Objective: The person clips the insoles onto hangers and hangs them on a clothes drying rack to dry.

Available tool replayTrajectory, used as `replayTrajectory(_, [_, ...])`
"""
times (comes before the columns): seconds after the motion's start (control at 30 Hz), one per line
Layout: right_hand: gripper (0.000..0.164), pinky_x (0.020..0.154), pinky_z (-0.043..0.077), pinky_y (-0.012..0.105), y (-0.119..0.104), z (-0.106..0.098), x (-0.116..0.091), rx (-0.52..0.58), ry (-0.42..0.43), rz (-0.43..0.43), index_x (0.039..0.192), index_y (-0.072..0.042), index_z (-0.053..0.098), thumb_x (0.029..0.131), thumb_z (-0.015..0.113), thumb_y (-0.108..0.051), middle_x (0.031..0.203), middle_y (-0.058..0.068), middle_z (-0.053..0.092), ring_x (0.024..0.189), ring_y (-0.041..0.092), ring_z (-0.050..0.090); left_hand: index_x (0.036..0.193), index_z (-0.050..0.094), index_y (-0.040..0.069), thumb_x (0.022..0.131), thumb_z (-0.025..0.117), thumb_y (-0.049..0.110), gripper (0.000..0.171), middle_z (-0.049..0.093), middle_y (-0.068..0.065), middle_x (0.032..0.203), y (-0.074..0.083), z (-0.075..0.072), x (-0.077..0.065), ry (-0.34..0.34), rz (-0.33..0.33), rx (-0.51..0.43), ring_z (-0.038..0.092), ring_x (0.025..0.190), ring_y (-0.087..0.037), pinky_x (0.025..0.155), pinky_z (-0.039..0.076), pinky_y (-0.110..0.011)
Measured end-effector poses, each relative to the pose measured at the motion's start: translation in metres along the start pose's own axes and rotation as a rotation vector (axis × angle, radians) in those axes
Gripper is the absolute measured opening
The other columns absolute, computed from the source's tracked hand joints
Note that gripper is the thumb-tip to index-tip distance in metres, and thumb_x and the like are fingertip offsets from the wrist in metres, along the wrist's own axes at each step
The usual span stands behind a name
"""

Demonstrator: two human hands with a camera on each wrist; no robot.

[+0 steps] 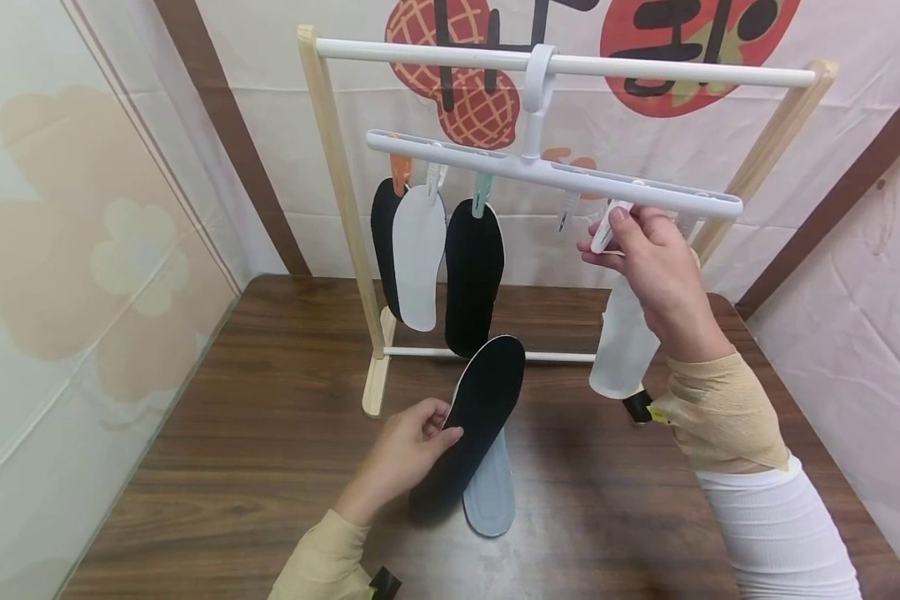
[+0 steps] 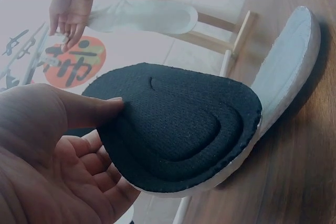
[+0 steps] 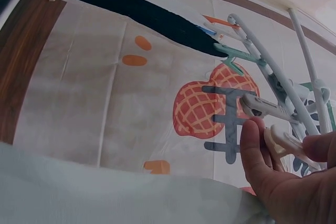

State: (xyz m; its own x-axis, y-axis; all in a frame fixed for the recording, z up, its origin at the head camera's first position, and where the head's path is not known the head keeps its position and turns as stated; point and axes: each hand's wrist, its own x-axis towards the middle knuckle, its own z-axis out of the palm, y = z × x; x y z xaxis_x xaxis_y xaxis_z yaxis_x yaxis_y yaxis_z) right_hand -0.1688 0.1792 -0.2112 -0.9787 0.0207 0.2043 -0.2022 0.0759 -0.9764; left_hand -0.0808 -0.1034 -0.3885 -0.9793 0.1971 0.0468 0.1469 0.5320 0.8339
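My left hand (image 1: 401, 450) pinches the edge of a black insole (image 1: 489, 392) between thumb and fingers, tilted above the table. Its pale underside shows along the rim in the left wrist view. Partly beneath it, a grey insole (image 1: 492, 492) lies on the table. Up at the clip hanger (image 1: 495, 161), my right hand (image 1: 663, 271) grips a white clip (image 1: 606, 232) with thumb and fingers. A white insole (image 1: 621, 354) hangs just behind that hand, its top hidden. At the hanger's left side hang a black insole (image 1: 384, 250), a white insole (image 1: 418, 267) and another black insole (image 1: 474, 279), each clipped.
The hanger hooks over the white bar (image 1: 450, 54) of a wooden-legged rack (image 1: 337, 167) standing on the brown table (image 1: 270, 433). A spare clip (image 1: 568, 208) dangles left of my right hand. Printed cloth (image 1: 262, 83) surrounds the table at the back and sides.
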Motion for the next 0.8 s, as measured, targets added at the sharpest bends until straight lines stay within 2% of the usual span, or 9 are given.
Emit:
replayTrajectory(0.23, [0.029, 0.087, 0.057, 0.025, 0.002, 0.001, -0.002, -0.019, 0.021, 0.001, 0.126, -0.005, 0.049, 0.107, 0.050, -0.027, 0.104, 0.012, 0.057, 0.089, 0.016, 0.071, 0.106, 0.069, 0.004, 0.089, 0.078, 0.013, 0.021, 0.067, -0.003, 0.092, 0.003, 0.003, 0.003, -0.009, 0.012, -0.007, 0.064, 0.081, -0.013, 0.079, 0.053, -0.035])
replayTrajectory(0.63, [0.024, 0.087, 0.057, 0.027, 0.007, 0.008, 0.001, -0.081, 0.043, -0.026, 0.126, -0.006, 0.047, 0.109, 0.045, -0.024, 0.105, 0.013, 0.053, 0.085, 0.016, 0.069, 0.109, 0.069, 0.005, 0.090, 0.077, 0.015, 0.023, 0.068, -0.004, 0.095, 0.013, 0.004, 0.009, -0.030, 0.008, -0.025, 0.065, 0.085, -0.015, 0.083, 0.054, -0.039])
replayTrajectory(0.8, [0.028, 0.088, 0.057, 0.027, 0.008, 0.007, 0.001, -0.119, 0.036, -0.021, 0.129, -0.006, 0.045, 0.109, 0.043, -0.025, 0.107, 0.014, 0.052, 0.086, 0.014, 0.068, 0.107, 0.069, 0.005, 0.090, 0.077, 0.014, 0.021, 0.068, -0.003, 0.094, 0.016, 0.006, 0.011, -0.019, 0.039, -0.011, 0.064, 0.083, -0.014, 0.081, 0.053, -0.037])
